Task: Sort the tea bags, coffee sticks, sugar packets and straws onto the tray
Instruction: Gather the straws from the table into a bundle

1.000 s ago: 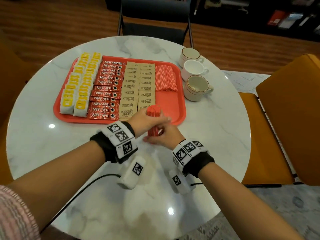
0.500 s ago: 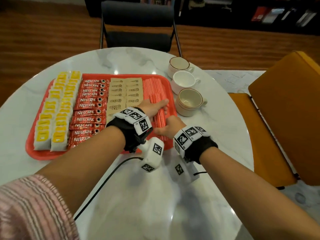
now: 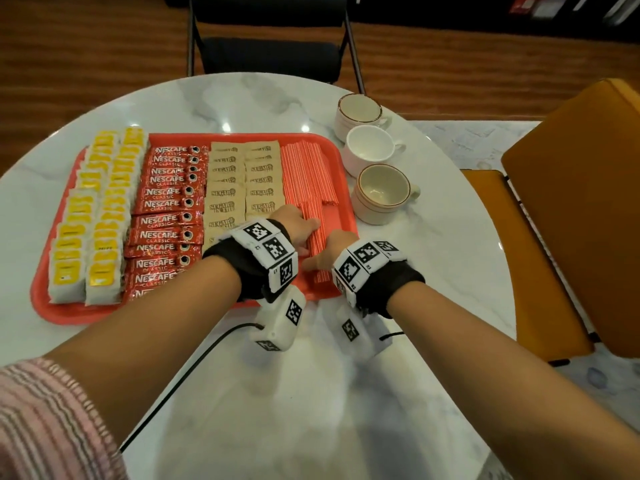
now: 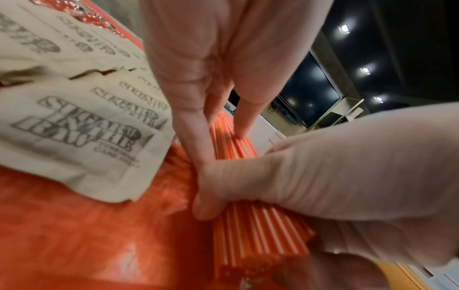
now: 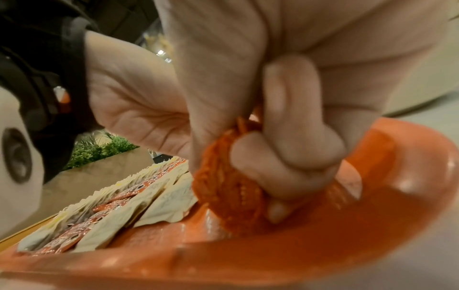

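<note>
Gripping straw bundle (image 3: 317, 244) low over tray (image 3: 45, 299): right hand (image 3: 327, 249), left hand (image 3: 294, 225)

Three cups (image 3: 375, 194) are sitting beside one red tray (image 3: 69, 311). Tea bags (image 3: 100, 216) and sugar packets (image 3: 242, 181) are lying in two columns each, coffee sticks (image 3: 166, 216) in one. Straws (image 3: 306, 173) too packed to count.

"NESCAFE CLASSIC" in white on the red coffee sticks (image 3: 166, 202), stacked down one tray column, brown print that seems to read "SUGAR IN THE RAW" on the tan sugar packets (image 3: 242, 188), blurred, yellow tea bag (image 3: 93, 216) labels unreadable
</note>
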